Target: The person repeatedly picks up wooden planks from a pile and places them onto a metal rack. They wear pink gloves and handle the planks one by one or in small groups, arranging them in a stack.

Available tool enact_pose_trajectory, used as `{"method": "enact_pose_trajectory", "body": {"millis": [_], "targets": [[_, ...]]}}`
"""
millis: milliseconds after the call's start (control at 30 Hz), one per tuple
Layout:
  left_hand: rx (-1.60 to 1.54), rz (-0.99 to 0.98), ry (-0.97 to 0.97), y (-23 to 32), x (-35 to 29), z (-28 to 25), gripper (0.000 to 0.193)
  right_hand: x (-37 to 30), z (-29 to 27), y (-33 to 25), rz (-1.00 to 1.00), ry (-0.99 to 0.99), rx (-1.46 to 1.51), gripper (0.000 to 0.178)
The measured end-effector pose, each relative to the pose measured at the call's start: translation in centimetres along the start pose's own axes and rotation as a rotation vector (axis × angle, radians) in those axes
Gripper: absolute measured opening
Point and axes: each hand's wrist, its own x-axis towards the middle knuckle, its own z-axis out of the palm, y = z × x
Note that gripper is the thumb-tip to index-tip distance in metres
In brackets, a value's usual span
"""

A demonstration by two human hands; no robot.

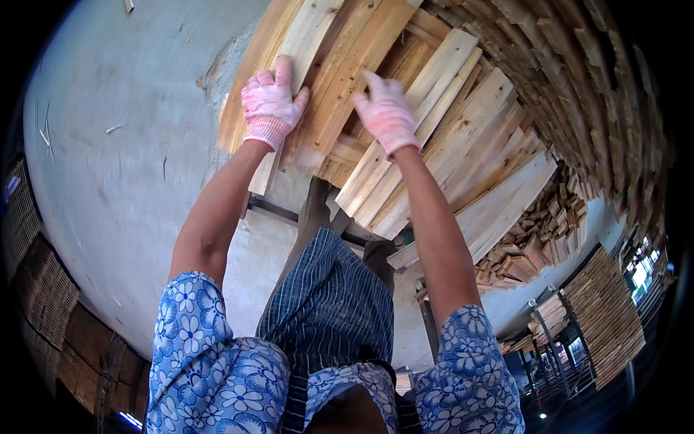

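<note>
Nearest, a dark-blue cloth apron with pale stripes (pixel 329 304) hangs on the wearer's side of a pile of long, pale wooden planks (pixel 466 137). At the pile's left part, the left hand (pixel 273 105), in a pink-and-white knit glove, lies palm down on a narrow whitish plank (pixel 311 35); whether it grips the edge, I cannot tell. Over the pile's middle, the similarly gloved right hand (pixel 388 112) is blurred, thumb and forefinger apart, nothing visible between them. Right of the pile lies a heap of short brown offcuts (pixel 538 242); beyond its upper right stand rough stacked boards (pixel 575 79).
</note>
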Motion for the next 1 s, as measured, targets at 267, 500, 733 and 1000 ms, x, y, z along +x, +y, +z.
{"method": "enact_pose_trajectory", "body": {"millis": [267, 500, 733, 1000], "targets": [[0.016, 0.018, 0.152, 0.2, -0.1, 0.4, 0.07, -3.2, 0.6, 0.4, 0.702, 0.44, -0.132, 0.086], [-0.034, 0.031, 0.145, 0.3, -0.3, 0.3, 0.071, -2.1, 2.3, -2.0, 0.57, 0.493, 0.314, 0.085], [-0.029, -0.012, 0.058, -0.2, -0.4, 0.0, 0.076, -3.4, -0.4, 2.5, 0.268, 0.317, 1.32, 0.081], [0.038, 0.009, 0.078, 1.0, -0.2, 0.8, 0.08, 0.5, 4.5, 2.3, 0.367, 0.369, 1.08, 0.083]]}}
